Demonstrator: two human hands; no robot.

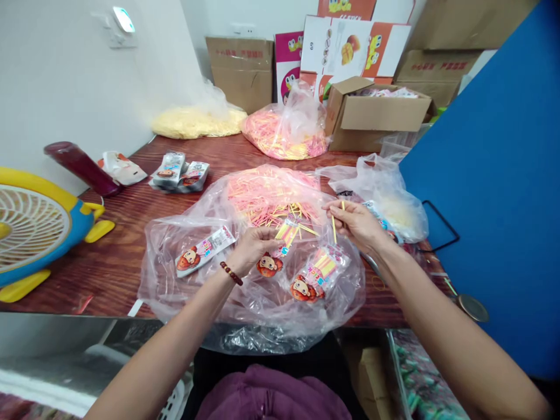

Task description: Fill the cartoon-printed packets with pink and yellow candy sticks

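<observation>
Between the fingers of my left hand [254, 251] is a small printed packet [270, 263], with yellow and pink sticks showing in its upper part. My right hand [356, 223] pinches a thin yellow stick [333, 228], held upright to the right of that packet. Just beyond both hands, a heap of pink and yellow sticks [273, 195] lies in an open clear plastic bag [175, 297]. A filled packet [317, 274] rests on the near part of the plastic, right of my left hand. To the left lies a flatter packet [205, 252] that shows no sticks.
Left stand a yellow and blue fan [39, 227] and a dark red bottle [83, 169]. Stacked packets [179, 173] lie nearby. Behind are bags of yellow [196, 121] and pink sticks [284, 131] and an open carton [378, 114]. A blue panel [490, 192] borders the right.
</observation>
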